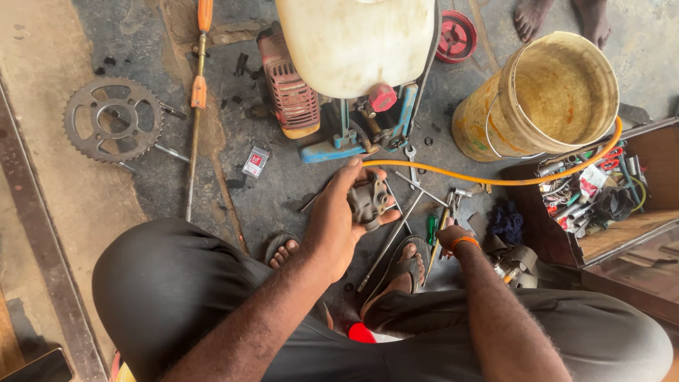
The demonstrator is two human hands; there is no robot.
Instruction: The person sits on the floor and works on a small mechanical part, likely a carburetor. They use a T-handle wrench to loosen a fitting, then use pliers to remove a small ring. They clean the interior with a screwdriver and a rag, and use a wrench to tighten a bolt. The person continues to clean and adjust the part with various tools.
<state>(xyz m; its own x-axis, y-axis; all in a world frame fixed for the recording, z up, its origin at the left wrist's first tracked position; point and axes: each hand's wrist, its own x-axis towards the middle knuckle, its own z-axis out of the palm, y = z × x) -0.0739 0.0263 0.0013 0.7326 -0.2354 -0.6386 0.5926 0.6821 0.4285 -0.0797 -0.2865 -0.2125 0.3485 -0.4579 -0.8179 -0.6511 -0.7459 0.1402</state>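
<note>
- We see the left forearm reach forward from over the left knee, wrist bent so the left hand [338,225] sits palm inward just in front of the sprayer machine [339,78] on the floor [276,187].
- That hand is closed around a grey metal pump part [369,201], thumb along the top, fingers wrapped beneath it; the part is lifted off the floor, just this side of the sprayer machine's blue base.
- The pump part looks like a blocky, grimy casting with round openings on its face and a short stub at one side.
- The right forearm stretches down and forward past the right knee; the right hand [450,238], with an orange band at the wrist, is lowered among loose tools on the floor, to the right of the sprayer machine. We cannot tell whether it is gripping anything, since its fingers are hidden.
- Beside that hand lie a green-handled screwdriver [431,228] and a long metal rod [391,237].
- An orange hose [495,181] runs from near the sprayer machine toward a yellow bucket [537,99] on its right.
- A toothed sprocket [113,120] lies well to the left of the sprayer machine.
- An open toolbox [601,194] sits beyond the bucket, far right of the sprayer machine.
</note>
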